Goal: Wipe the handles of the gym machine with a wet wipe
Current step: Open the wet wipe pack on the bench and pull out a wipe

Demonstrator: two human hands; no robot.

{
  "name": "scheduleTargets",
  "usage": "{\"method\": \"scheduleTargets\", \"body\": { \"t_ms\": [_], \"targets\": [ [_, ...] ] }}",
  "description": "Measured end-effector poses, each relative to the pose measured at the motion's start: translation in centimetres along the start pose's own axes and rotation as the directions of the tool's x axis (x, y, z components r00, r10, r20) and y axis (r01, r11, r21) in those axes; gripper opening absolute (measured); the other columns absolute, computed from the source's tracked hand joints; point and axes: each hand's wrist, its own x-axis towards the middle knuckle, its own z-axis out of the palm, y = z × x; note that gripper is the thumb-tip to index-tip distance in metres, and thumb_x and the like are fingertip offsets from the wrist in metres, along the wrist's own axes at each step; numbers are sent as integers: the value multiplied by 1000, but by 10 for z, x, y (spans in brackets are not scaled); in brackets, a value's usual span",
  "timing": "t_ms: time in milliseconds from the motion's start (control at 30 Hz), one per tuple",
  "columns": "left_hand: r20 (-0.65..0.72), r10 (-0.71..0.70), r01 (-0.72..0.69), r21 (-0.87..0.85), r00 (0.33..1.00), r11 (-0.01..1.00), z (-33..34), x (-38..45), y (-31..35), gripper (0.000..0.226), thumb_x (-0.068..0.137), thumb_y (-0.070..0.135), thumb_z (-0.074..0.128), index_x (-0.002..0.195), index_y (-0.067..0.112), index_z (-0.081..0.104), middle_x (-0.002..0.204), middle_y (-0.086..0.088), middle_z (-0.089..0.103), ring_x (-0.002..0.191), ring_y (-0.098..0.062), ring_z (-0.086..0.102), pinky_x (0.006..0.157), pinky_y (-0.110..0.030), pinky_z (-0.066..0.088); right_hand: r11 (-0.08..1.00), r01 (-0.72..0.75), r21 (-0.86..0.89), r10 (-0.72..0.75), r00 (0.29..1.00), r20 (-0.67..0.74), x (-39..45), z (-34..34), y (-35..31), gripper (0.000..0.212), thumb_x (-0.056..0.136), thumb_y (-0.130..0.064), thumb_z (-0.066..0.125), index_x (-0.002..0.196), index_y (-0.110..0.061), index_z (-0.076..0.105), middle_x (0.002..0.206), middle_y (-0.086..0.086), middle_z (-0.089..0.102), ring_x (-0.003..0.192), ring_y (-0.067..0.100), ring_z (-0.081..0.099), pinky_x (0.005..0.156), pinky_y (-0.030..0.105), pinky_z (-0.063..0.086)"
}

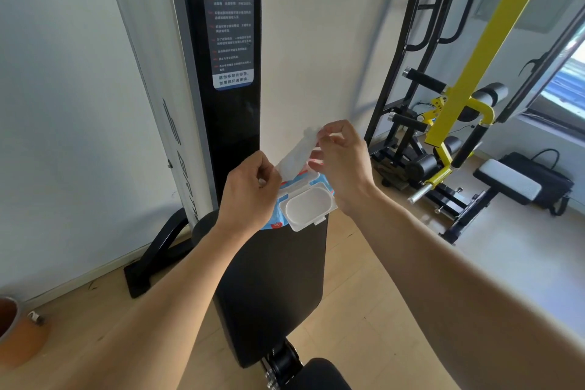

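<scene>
A blue and white wet wipe pack [300, 199] lies on the far end of a black padded bench [272, 279], its white flip lid open toward me. A white wet wipe [296, 157] stretches up out of the pack. My right hand [342, 161] pinches the wipe's upper end. My left hand [250, 193] grips the wipe's lower end at the pack's left edge. Behind the bench rises the gym machine's black column [228, 79] with a warning label. No handle of this machine shows.
A black and yellow machine [449, 123] with foam rollers stands at the right by the wall. A small padded seat [506, 185] and a black bag [538, 177] sit further right. An orange pot [15, 326] stands on the wood floor at lower left.
</scene>
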Motion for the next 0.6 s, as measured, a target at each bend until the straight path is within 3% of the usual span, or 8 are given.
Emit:
{"method": "scheduleTargets", "body": {
  "t_ms": [100, 267, 367, 533, 600],
  "targets": [
    [12, -28, 29, -14, 1000, 999, -1, 0, 2, 21, 95, 31, 59, 82, 22, 44, 80, 8, 61, 66, 0, 64, 61, -4, 49, 958, -53, 283, 67, 997, -42, 4, -4, -10, 18, 100, -4, 49, 89, -16, 58, 84, 0, 67, 67, 18, 66, 64, 34, 58],
    [63, 7, -9, 21, 998, 1000, 1, 1, 3, 25, 93, 33, 64, 81, 22, 45, 82, 8, 63, 78, -9, 68, 63, -19, 58, 962, 100, 253, -75, 992, -104, 13, -4, -23, 17, 99, -10, 55, 85, -19, 59, 82, 2, 71, 71, 19, 66, 73, 39, 58],
    [71, 33, -34, 19, 997, 999, 1, 1, 2, 27, 91, 35, 66, 82, 20, 45, 84, 9, 61, 79, -11, 68, 64, -21, 59, 953, 147, 263, -110, 983, -149, 17, -6, -33, 20, 99, -8, 51, 85, -20, 57, 75, -1, 69, 66, 18, 63, 65, 38, 55],
    [51, 43, -43, -4, 998, 999, 1, 1, 1, 28, 89, 28, 71, 80, 18, 46, 81, 5, 61, 76, -8, 65, 62, -5, 50, 907, 201, 369, -64, 934, -351, 27, -24, -54, 11, 105, -20, 46, 95, -20, 52, 85, 1, 65, 69, 16, 73, 50, 26, 52],
    [29, 31, -31, -8, 999, 999, 1, 1, 2, 27, 86, 21, 71, 77, 18, 46, 80, 2, 61, 74, -8, 65, 62, -4, 51, 929, 260, 264, -130, 896, -423, 31, -34, -59, 12, 105, -21, 44, 95, -21, 50, 82, -5, 59, 64, 12, 63, 47, 27, 45]
  ]
}}
